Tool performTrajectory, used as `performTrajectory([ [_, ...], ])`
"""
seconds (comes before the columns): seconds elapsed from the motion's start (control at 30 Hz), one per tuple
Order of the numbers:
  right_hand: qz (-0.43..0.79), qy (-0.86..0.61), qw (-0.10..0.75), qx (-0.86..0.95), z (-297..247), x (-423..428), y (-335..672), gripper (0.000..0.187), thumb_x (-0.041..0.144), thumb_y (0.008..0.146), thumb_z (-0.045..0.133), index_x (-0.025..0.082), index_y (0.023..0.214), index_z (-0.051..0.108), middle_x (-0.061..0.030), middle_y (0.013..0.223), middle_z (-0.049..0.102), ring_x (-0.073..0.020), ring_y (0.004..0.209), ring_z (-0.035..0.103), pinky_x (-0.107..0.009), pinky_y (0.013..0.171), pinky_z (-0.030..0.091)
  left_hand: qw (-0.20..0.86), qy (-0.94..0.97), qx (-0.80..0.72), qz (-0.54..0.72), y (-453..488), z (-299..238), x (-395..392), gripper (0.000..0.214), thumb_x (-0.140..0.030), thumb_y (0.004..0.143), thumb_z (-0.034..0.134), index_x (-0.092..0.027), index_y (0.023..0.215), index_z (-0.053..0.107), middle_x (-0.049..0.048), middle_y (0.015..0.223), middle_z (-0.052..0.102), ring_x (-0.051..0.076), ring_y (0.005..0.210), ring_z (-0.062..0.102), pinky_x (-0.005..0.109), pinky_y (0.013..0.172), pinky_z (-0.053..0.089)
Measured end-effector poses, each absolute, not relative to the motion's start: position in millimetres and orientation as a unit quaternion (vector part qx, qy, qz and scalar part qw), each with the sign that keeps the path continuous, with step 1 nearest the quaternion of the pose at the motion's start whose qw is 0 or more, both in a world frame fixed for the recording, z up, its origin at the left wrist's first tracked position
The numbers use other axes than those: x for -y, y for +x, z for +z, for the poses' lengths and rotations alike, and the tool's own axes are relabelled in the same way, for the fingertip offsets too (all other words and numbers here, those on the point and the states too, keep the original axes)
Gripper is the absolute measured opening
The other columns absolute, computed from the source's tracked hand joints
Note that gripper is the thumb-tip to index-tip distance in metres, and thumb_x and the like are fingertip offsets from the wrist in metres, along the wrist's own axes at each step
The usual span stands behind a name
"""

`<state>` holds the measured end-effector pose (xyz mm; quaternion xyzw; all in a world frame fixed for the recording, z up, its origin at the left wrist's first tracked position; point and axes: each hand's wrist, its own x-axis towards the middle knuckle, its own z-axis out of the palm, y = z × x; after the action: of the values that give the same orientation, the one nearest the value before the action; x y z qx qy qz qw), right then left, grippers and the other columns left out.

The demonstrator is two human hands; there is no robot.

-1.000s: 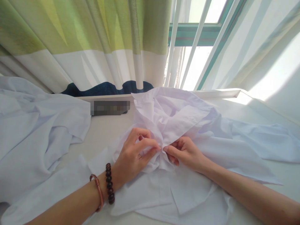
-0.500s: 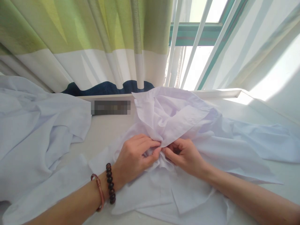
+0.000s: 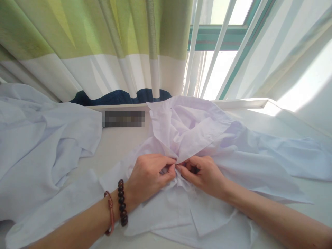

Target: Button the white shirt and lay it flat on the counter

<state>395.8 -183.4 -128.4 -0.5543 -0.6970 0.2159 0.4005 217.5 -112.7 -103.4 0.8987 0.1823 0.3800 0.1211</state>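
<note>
Both grips were closed and narrow: the left hand [image 3: 149, 176] and the right hand [image 3: 204, 174] met fingertip to fingertip, each pinching the same bunched fold of the white shirt [image 3: 186, 131]. A second before, the left fingers had been looser and more stretched out. They had since curled in tight and the two hands had drawn together, so the cloth between them looked properly gathered and under control. The right fingertips were tucked under the raised flap, and what exactly they held there could not be made out.

The shirt lay crumpled on the table [image 3: 116, 141], heaped up just beyond the hands and spread flat under the wrists. A bead bracelet [image 3: 122, 202] and a copper bangle [image 3: 110, 212] sat on the left wrist. A second white garment [image 3: 38, 145] was draped well to the left, with the green curtain [image 3: 90, 45] and the window frame [image 3: 215, 36] behind.
</note>
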Motion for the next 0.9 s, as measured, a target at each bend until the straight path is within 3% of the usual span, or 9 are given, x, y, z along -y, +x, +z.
performTrajectory([
  [0.3,0.205,-0.556,0.355,0.723,-119.6,187.8,394.1,0.027,0.034,0.092,0.052,0.017,0.072,0.059,0.0027,0.054,0.055,-0.0075,0.046,0.041,-0.02,0.045,0.029,0.192,0.893,-0.167,0.37,215.2,-103.6,106.2,0.011,-0.011,0.079,0.061,-0.016,0.078,0.071,0.0002,0.071,0.075,0.011,0.058,0.067,0.018,0.059,0.052],
  [0.57,0.23,-0.525,0.4,0.715,-120.7,188.2,393.1,0.022,0.023,0.09,0.051,0.016,0.069,0.056,0.0065,0.052,0.042,-0.0053,0.045,0.033,-0.018,0.045,0.027,0.271,0.875,-0.209,0.343,215.6,-103.3,107.1,0.012,-0.012,0.077,0.061,-0.016,0.076,0.072,-0.0009,0.069,0.074,0.009,0.057,0.064,0.017,0.059,0.051],
  [0.77,0.222,-0.509,0.406,0.726,-119.6,187.2,394.6,0.016,0.02,0.089,0.051,0.016,0.074,0.057,0.0064,0.055,0.042,-0.0056,0.048,0.032,-0.017,0.046,0.029,0.368,0.849,-0.262,0.276,218.2,-102.9,106.1,0.011,-0.012,0.08,0.057,-0.016,0.077,0.067,-0.0038,0.072,0.07,0.009,0.065,0.062,0.015,0.059,0.047],
  [0.9,0.21,-0.5,0.413,0.732,-118.7,187.5,394.5,0.015,0.02,0.089,0.051,0.017,0.075,0.055,0.0063,0.056,0.044,-0.0056,0.048,0.034,-0.017,0.047,0.029,0.362,0.858,-0.242,0.272,218.2,-102.3,105.4,0.008,-0.014,0.082,0.055,-0.016,0.079,0.062,-0.0037,0.075,0.066,0.009,0.07,0.06,0.016,0.066,0.046],
])
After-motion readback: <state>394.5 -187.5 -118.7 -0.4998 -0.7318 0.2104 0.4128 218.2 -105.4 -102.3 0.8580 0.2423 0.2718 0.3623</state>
